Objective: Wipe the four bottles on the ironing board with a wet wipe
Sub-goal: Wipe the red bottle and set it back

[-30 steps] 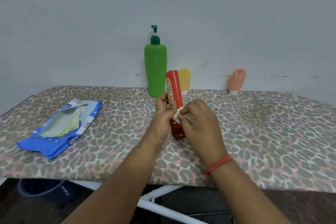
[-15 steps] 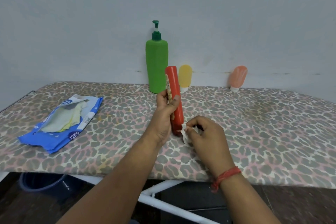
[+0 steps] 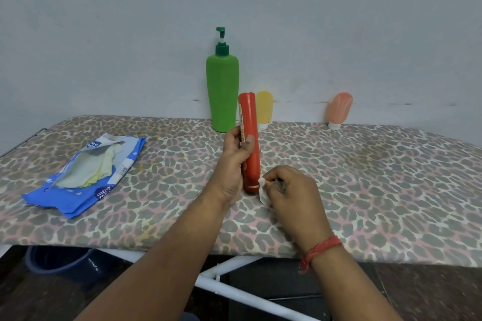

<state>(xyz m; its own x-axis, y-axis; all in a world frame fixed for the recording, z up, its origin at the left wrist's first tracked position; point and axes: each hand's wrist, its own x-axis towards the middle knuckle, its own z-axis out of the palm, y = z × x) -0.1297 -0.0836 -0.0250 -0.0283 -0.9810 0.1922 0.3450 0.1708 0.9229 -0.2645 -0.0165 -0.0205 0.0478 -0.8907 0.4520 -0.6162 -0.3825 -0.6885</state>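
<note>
My left hand [image 3: 236,161] grips a tall red bottle [image 3: 249,122], upright with its cap end down on the ironing board [image 3: 365,177]. My right hand [image 3: 289,193] pinches a crumpled white wet wipe [image 3: 263,190] against the bottle's lower end. At the back by the wall stand a green pump bottle [image 3: 222,91], a small yellow tube [image 3: 264,107] partly behind the red bottle, and a peach tube [image 3: 339,109] leaning on the wall.
An open blue wet-wipe pack [image 3: 86,174] lies on the board's left side. The board has a leopard-print cover and white metal legs [image 3: 234,292] below. A dark bucket [image 3: 57,258] sits on the floor under the left edge.
My right hand with the wipe slid down from the bottle's middle to its lower end. The red bottle stayed upright in my left hand.
</note>
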